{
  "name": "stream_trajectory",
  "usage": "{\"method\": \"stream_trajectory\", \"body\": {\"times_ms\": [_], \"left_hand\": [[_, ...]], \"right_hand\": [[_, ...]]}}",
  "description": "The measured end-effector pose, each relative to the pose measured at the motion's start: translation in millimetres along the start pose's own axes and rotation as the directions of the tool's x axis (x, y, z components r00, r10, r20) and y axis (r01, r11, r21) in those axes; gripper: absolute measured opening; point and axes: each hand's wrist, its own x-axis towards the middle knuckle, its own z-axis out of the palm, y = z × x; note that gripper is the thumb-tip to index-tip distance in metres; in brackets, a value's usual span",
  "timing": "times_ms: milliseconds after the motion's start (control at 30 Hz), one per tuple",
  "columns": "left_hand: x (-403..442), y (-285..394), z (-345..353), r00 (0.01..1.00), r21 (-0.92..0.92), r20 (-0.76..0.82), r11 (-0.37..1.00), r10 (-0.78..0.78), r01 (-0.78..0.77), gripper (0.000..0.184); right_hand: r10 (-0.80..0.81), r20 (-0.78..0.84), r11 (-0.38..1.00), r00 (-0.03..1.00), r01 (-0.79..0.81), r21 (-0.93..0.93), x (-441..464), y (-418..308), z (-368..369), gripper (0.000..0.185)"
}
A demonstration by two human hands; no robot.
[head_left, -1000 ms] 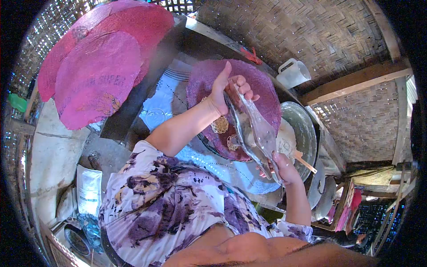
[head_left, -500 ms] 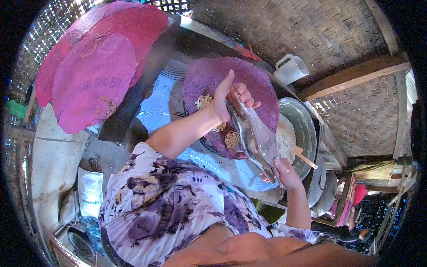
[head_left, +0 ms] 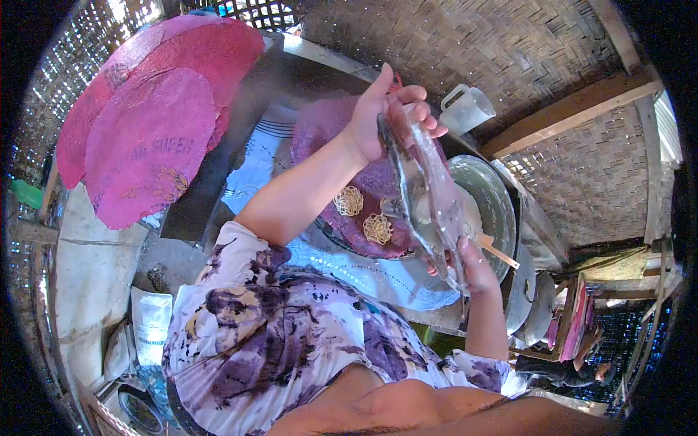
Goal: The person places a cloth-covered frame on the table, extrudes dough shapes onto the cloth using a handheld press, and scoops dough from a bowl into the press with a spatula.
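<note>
A long, glossy, see-through plastic piece [head_left: 445, 195] with a dark edge is stretched aslant between my two hands; whether it is a bag or a sheet I cannot tell. My left hand [head_left: 389, 120] has its fingers curled round the upper end, thumb sticking up. At the lower end, my right hand [head_left: 474, 270] grips it. Below lies a round purple mat [head_left: 309, 134] bearing pale noodle nests, one nest [head_left: 377, 228] by the mat's near edge and another nest [head_left: 349, 200] just beyond. The plastic and my left arm cover part of the mat.
On the right stands a large metal basin [head_left: 503, 190] with white dough or flour and a wooden stick [head_left: 498, 251]. Behind it is a white pitcher [head_left: 469, 110]. Big pink round sheets [head_left: 153, 138] are stacked at the left. A person [head_left: 563, 370] is at the far right.
My left hand has risen, carrying the upper end of the plastic away from me. My right hand has shifted slightly rightward. The view has turned a little.
</note>
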Motion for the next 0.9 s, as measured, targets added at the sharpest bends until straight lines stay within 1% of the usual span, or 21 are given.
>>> {"method": "stream_trajectory", "body": {"times_ms": [67,100,200,233,300,333,367,467,600,700,767,867,900], "left_hand": [[7.6,-1.1,1.2,1.000,0.007,-0.009,1.000,-0.013,0.014,0.062],[10.1,-4.9,-0.7,0.999,0.026,-0.041,1.000,0.012,-0.010,0.061],[14.0,-19.5,-18.4,0.989,0.054,-0.140,0.998,0.045,-0.038,0.054],[13.7,-23.6,-25.5,0.984,0.056,-0.173,0.998,0.035,-0.026,0.053],[14.9,-31.7,-43.0,0.991,-0.015,-0.133,1.000,0.009,-0.011,0.057],[15.7,-35.2,-49.8,0.994,-0.051,-0.114,0.999,-0.004,-0.002,0.059],[15.3,-38.8,-56.6,0.985,-0.021,-0.170,1.000,0.015,-0.018,0.056],[14.9,-41.1,-58.6,0.964,0.005,-0.264,1.000,-0.007,0.009,0.051],[13.6,-43.6,-65.2,0.954,0.034,-0.299,0.999,0.012,-0.002,0.051],[7.9,-45.6,-64.1,0.938,0.060,-0.346,0.998,0.022,-0.002,0.051],[5.9,-46.9,-60.8,0.924,0.062,-0.382,0.998,0.036,-0.014,0.051],[6.3,-41.2,-58.8,0.915,0.062,-0.400,0.998,0.054,-0.032,0.052],[7.3,-38.8,-59.2,0.931,0.053,-0.361,0.998,0.048,-0.031,0.053]], "right_hand": [[0.006,0.003,0.998,1.000,-0.007,0.065,-0.9,-8.5,-2.5,0.066],[0.015,-0.019,0.996,1.000,-0.013,0.092,-1.4,-6.8,-5.3,0.064],[0.135,-0.073,0.985,0.988,-0.126,0.121,-4.2,-5.9,-14.2,0.060],[0.145,-0.071,0.983,0.987,-0.135,0.124,-4.8,-3.4,-18.2,0.059],[0.166,-0.066,0.979,0.984,-0.157,0.128,-4.2,4.8,-26.1,0.057],[0.168,-0.070,0.980,0.983,-0.159,0.118,-3.3,8.0,-28.5,0.056],[0.170,-0.075,0.981,0.983,-0.161,0.109,-2.2,11.0,-30.6,0.056],[0.179,-0.077,0.983,0.981,-0.176,0.050,3.0,18.8,-37.7,0.055],[0.182,-0.089,0.983,0.979,-0.184,-0.017,4.2,15.5,-38.1,0.053],[0.178,-0.073,0.983,0.981,-0.180,-0.027,3.3,19.8,-41.0,0.052],[0.190,-0.092,0.981,0.977,-0.193,-0.016,3.6,16.0,-36.0,0.051],[0.172,-0.104,0.984,0.980,-0.175,-0.017,7.3,15.6,-31.4,0.050],[0.160,-0.101,0.986,0.982,-0.163,-0.022,9.3,15.5,-31.4,0.050]]}}
